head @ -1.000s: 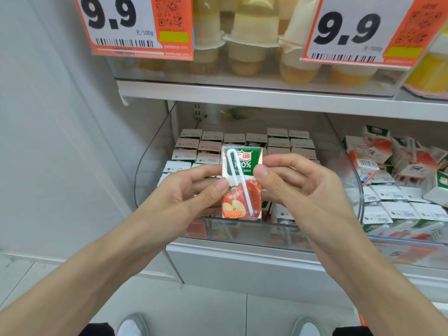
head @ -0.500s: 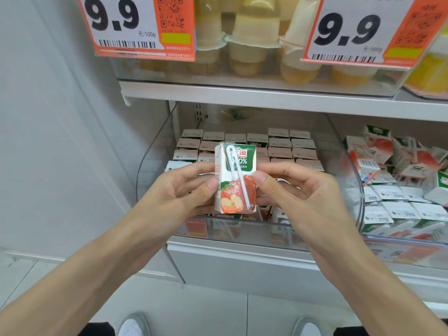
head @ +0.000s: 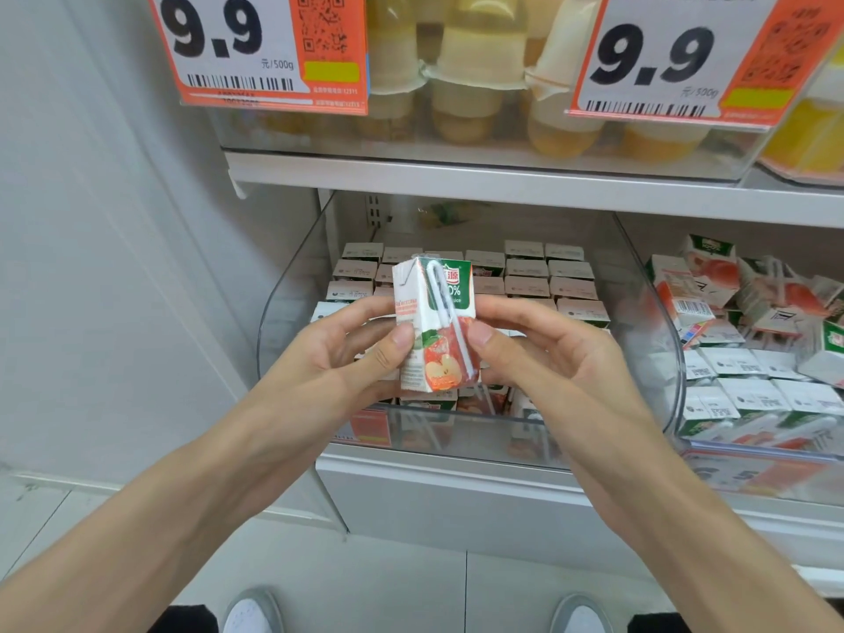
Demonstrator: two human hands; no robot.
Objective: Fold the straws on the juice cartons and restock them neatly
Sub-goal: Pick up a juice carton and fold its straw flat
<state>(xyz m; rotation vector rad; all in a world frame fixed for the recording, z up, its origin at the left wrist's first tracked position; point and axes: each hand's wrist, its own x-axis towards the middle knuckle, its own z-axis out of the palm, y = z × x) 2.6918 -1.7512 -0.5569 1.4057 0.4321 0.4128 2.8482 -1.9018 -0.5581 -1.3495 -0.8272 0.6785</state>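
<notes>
Both hands, left hand (head: 347, 354) and right hand (head: 539, 354), have fingers clamped on a boxy apple juice carton (head: 434, 326) with a bent white straw (head: 450, 322), held above the clear curved plastic bin (head: 657, 340) of cartons.

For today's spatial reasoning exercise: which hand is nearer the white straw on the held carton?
Right. The right hand has its thumb pressing the juice carton just beside the straw; the left hand grips the carton's opposite edge, farther from it.

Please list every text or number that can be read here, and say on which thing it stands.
"9.9" and "元/500g": left price tag.
"9.9" and "元/500g": right price tag.
"源", "0%", "uice": juice carton, partly covered by its straw.
Carton side print and barcode digits: too small to read.
</notes>
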